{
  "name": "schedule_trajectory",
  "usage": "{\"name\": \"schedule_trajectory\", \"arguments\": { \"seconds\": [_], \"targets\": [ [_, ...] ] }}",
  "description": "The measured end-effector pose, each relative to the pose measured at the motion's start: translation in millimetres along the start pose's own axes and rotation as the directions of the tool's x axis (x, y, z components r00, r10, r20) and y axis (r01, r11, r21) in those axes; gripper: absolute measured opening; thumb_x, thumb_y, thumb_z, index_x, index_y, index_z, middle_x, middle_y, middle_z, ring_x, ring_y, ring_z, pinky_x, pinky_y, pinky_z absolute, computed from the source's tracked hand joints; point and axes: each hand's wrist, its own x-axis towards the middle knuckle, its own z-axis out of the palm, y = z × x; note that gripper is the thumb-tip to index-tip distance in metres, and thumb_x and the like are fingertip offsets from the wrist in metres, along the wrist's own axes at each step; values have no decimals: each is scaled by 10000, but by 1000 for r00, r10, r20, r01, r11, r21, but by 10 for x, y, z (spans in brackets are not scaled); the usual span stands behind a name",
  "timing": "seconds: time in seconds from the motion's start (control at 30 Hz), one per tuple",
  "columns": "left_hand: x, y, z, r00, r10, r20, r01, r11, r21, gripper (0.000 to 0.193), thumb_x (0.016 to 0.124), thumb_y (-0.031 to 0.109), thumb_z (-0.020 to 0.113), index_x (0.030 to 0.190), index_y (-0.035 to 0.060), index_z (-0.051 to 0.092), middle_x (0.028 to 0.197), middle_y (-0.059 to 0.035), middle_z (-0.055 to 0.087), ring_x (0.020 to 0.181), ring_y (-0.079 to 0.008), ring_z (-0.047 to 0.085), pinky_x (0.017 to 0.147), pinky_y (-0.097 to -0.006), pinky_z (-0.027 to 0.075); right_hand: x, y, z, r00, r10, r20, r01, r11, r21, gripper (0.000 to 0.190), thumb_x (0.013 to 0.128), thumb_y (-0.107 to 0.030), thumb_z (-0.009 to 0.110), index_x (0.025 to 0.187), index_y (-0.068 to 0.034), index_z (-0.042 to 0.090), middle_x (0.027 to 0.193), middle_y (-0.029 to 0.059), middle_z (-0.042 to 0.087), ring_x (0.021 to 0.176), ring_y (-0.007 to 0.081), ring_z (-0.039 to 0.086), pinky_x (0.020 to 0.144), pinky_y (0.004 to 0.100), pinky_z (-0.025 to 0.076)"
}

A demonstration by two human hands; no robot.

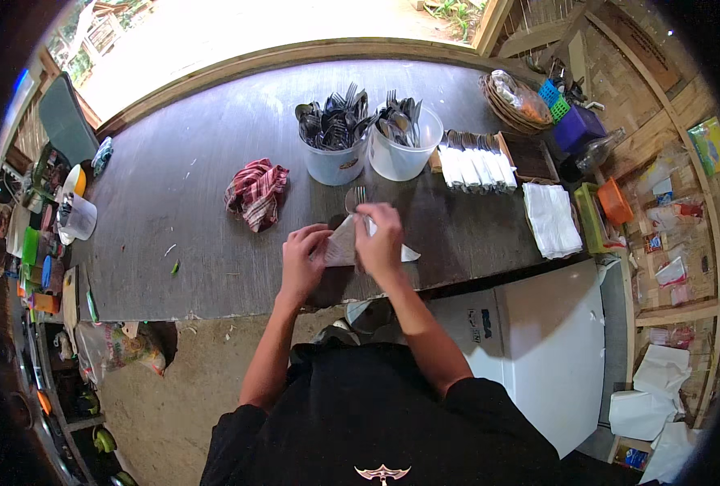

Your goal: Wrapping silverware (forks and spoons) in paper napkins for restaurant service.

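Observation:
On the dark table before me lies a white paper napkin [341,248], turned so that its corners point outward. My right hand [381,242] holds a metal fork [360,194] and a spoon [350,200] against it. Their heads stick out past my fingers, while the handles are mostly hidden. With fingertips together, my left hand [304,255] pinches the napkin's left side. Beyond my hands stand a greyish plastic bucket [333,165] and a white plastic bucket [401,161], both full of spoons and forks. Several napkin-wrapped cutlery sets [478,161] lie in a row to the right.
A crumpled red checked cloth [257,193] lies left of the buckets. Stacked white napkins [551,220] sit near the right edge, below a dark wooden tray [529,157]. Woven baskets [505,106] stand farther back. A white chest [542,334] is below the table at right.

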Motion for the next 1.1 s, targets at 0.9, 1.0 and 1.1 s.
{"name": "schedule_trajectory", "arguments": {
  "seconds": [0.9,1.0,1.1],
  "targets": [
    [1,347,184,994,-107,30,111,977,-180,255,899,78,730,1144,27,685,1123,-122,667,904,-238,648,826,-344,520,-451,-130,-424,958,287,-5,-283,945,162,289,868,-31,734,1140,-14,636,914,116,733,746,213,703,654,340,536],
    [43,424,286,994,-78,77,90,983,-161,313,865,100,757,1160,40,669,1175,-134,636,983,-287,621,874,-383,509,-497,-12,-489,947,319,24,-319,938,136,315,859,-41,737,1155,-23,631,898,115,718,800,242,698,713,375,535],
    [63,447,344,991,-91,101,105,984,-143,347,842,117,770,1163,51,659,1198,-138,612,1060,-325,586,914,-408,490,-541,19,-523,951,308,23,-309,951,25,334,854,-49,733,1170,-34,626,888,109,698,843,278,671,767,413,523]
  ]
}}
